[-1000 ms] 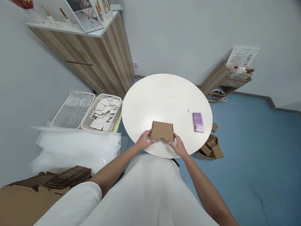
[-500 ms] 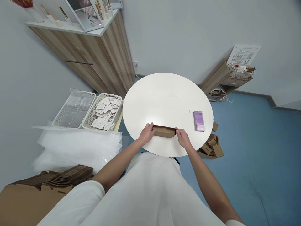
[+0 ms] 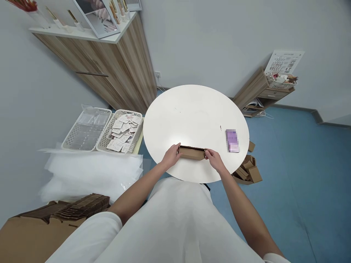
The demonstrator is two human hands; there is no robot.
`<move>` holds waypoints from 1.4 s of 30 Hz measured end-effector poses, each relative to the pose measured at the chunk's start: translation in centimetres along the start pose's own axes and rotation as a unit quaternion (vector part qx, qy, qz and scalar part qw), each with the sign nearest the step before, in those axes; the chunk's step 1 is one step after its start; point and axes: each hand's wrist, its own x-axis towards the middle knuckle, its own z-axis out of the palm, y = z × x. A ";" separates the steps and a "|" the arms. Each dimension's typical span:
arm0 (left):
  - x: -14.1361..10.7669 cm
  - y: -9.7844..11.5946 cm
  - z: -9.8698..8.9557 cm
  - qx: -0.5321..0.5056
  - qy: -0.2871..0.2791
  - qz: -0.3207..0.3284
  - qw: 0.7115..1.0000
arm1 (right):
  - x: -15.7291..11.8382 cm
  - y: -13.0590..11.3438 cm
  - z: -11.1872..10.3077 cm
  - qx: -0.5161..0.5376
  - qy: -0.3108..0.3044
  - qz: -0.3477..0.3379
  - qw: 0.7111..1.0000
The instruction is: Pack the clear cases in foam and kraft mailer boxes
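Observation:
A long, narrow brown cardboard box is held near the front edge of the round white table. My left hand grips its left end, thumb on the near side. At the right end, my right hand pinches the box's corner between thumb and fingers. The dark inner edge of the box shows along its top; what is inside cannot be seen. To the right on the table lies a purple pack, its surface blurred.
Left of the table are a basket of printed cards, a basket of clear plastic sleeves, white sheets and a large carton of flat cardboard. Several small boxes are on the right, below the table. A wooden cabinet stands behind.
The box has tipped slightly, so more of its dark inner edge shows. Both hands keep their hold at its ends, almost in the same place.

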 end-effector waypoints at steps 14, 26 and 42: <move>-0.6 0.2 -0.9 -0.104 -0.012 -0.019 0.994 | -0.5 0.8 -0.4 0.101 -0.037 0.046 0.993; -0.8 -1.9 0.9 -0.196 -0.054 -0.107 0.973 | -1.1 1.6 1.1 0.108 -0.033 0.063 0.992; -2.1 -2.1 3.8 -0.225 -0.013 -0.052 0.973 | -2.1 3.5 3.7 0.066 0.058 0.037 0.995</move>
